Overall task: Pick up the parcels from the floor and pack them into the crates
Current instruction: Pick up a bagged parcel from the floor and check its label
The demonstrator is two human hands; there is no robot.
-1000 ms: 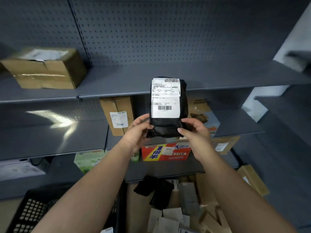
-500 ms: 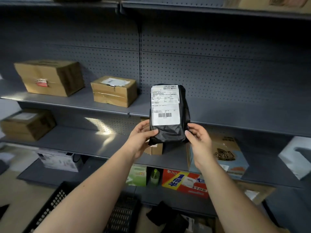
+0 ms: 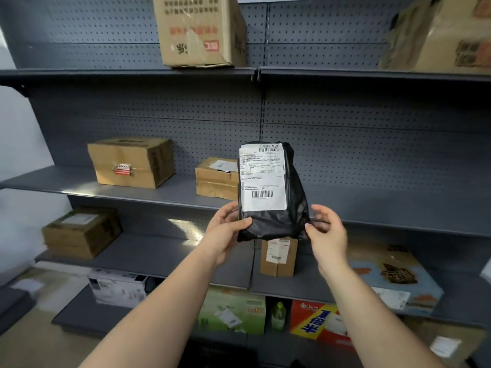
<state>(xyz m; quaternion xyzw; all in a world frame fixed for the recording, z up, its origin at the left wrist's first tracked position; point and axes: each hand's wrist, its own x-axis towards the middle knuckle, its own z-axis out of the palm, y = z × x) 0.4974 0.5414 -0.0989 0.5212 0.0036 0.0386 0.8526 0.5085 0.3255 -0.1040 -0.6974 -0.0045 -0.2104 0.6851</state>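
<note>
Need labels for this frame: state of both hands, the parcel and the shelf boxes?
Black parcel: held upright in mid-air, label towards camera.
Left hand: grips parcel's lower left edge.
Right hand: pinches parcel's lower right corner.
Taped box: closed, flat on shelf.
Small upright box: closed, standing on end.

I see the parcel wrapped in thin black plastic film, crinkled and faintly glossy. Its label is flat white paper, matt. The shelf looks like grey painted metal, smooth, with a dull sheen where light falls. The back panel is the same grey, perforated. The box is brown cardboard, matt and creased.
</note>
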